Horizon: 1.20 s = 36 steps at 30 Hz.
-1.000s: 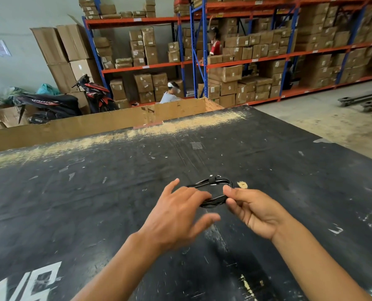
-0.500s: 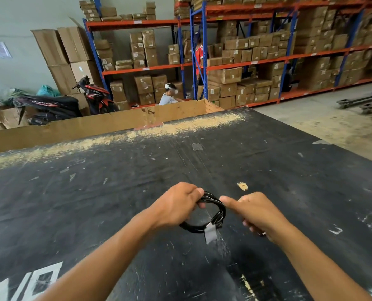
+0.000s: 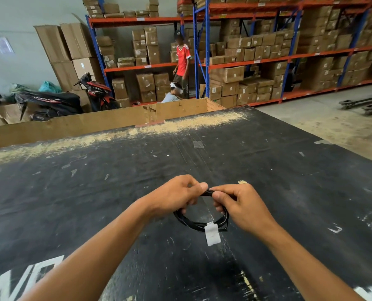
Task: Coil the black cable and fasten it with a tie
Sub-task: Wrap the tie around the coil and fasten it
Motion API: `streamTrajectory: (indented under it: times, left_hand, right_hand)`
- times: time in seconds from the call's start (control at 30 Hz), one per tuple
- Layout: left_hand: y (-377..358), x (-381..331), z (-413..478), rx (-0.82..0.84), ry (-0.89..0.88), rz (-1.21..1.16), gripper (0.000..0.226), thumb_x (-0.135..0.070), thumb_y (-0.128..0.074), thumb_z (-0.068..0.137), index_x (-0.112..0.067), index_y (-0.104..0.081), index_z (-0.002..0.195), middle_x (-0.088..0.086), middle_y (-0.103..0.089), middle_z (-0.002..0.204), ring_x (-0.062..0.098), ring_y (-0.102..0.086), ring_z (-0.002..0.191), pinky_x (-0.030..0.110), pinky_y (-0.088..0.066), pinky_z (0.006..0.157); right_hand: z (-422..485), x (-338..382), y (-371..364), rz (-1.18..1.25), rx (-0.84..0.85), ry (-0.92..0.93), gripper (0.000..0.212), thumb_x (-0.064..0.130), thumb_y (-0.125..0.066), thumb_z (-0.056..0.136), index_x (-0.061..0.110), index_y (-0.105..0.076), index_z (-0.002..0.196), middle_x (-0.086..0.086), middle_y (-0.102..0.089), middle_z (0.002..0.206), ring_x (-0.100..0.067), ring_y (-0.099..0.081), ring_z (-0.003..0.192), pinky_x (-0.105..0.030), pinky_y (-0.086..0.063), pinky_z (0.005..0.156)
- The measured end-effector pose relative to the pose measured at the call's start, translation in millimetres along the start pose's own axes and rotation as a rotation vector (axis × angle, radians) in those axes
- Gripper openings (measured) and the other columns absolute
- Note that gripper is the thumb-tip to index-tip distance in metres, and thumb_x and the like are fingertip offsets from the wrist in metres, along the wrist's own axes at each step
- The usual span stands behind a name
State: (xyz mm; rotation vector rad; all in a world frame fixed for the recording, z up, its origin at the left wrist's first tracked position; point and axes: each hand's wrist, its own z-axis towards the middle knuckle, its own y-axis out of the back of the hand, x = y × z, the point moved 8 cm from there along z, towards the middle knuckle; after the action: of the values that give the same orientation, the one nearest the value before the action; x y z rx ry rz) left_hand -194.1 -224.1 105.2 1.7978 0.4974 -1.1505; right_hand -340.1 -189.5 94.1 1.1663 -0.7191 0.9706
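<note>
A black cable (image 3: pixel 193 223) is wound into a small round coil and held upright just above the black table (image 3: pixel 93 192). My left hand (image 3: pixel 176 196) pinches the top of the coil from the left. My right hand (image 3: pixel 241 205) pinches the same top section from the right, thumb tips almost touching. A white paper tag (image 3: pixel 212 234) hangs from the coil's lower edge. The top of the coil is hidden between my fingers, so I cannot tell if a tie is there.
A cardboard wall (image 3: pixel 107 122) runs along the table's far edge. Beyond it stand a parked motorbike (image 3: pixel 93 92), blue and orange shelves of boxes (image 3: pixel 256 61), a standing person in a red shirt (image 3: pixel 182 59) and a crouching person (image 3: pixel 173 94). Concrete floor (image 3: pixel 332 127) lies at right.
The coil has come from lying flat to standing upright, closer to me. Both hands have closed together on its top. The person in red has stepped out from behind the shelf post.
</note>
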Motion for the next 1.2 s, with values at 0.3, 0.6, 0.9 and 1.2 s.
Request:
streamTrajectory:
  times: [0.3,0.6,0.9,1.2]
  left_hand:
    - [8.1,8.2,-2.1,-0.497,-0.160,-0.048,0.006,-0.025,-0.063,0.095,-0.023,-0.068,0.098,-0.005,-0.070,0.072,0.004,-0.062,0.053,0.029,-0.057,0.059]
    - [-10.5,-4.1,8.3,-0.381,-0.126,-0.189,0.019,-0.022,-0.058,0.098,-0.015,-0.068,0.083,-0.004,-0.070,0.068,0.000,-0.042,0.037,0.020,-0.040,0.039]
    - [-21.9,2.3,18.1,-0.238,-0.059,-0.492,0.014,-0.012,-0.058,0.096,-0.005,-0.070,0.095,0.000,-0.063,0.061,0.006,-0.033,0.040,0.018,-0.031,0.036]
    - [-26.7,18.9,30.8,-0.329,-0.053,-0.475,0.012,-0.018,-0.069,0.091,-0.009,-0.077,0.089,-0.002,-0.064,0.061,0.006,-0.035,0.040,0.018,-0.031,0.038]
  right_hand:
    - [3.2,-1.5,7.0,-0.070,-0.202,0.019,0.020,0.017,-0.056,0.096,0.012,-0.075,0.097,-0.002,-0.067,0.066,-0.017,-0.065,0.061,-0.048,-0.057,0.067]
    - [2.3,3.8,25.3,-0.143,-0.243,0.030,0.022,0.012,-0.051,0.097,0.015,-0.073,0.096,0.002,-0.059,0.061,-0.029,-0.064,0.062,-0.050,-0.056,0.065]
    - [2.4,-1.1,40.9,-0.204,-0.239,-0.013,0.024,0.012,-0.053,0.095,0.020,-0.073,0.085,0.006,-0.060,0.058,-0.022,-0.068,0.063,-0.042,-0.056,0.065]
    - [4.0,-21.6,36.8,-0.176,-0.221,-0.105,0.023,0.014,-0.054,0.095,0.011,-0.073,0.083,-0.004,-0.069,0.067,-0.020,-0.069,0.067,-0.043,-0.057,0.072]
